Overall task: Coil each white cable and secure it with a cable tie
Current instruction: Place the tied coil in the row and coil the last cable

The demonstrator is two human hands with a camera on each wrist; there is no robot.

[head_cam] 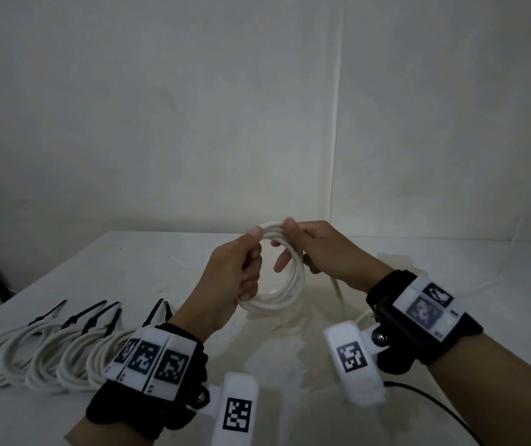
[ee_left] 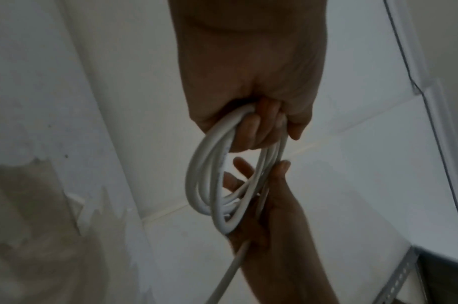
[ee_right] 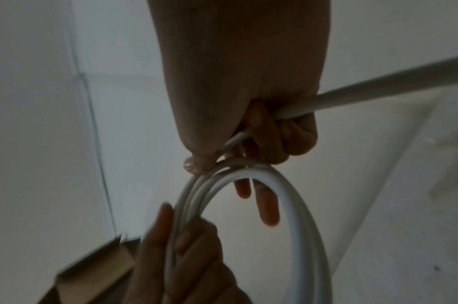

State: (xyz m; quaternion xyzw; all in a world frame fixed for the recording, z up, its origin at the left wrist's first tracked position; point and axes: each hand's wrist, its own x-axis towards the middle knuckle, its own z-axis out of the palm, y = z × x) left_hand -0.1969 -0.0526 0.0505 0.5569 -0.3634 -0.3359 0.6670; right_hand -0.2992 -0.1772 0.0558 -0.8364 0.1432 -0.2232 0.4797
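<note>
White cable is gripped mid-coil above the table by the left hand and pinched by the right hand; loose tail probably gets wound next, then tied.

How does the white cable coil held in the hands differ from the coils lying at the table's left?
The held white cable coil is off the table, gripped by left hand and right hand; the finished white coils lie flat. It has no tie; they carry black cable ties. Its tail runs loose. Both are white looped cable.
</note>
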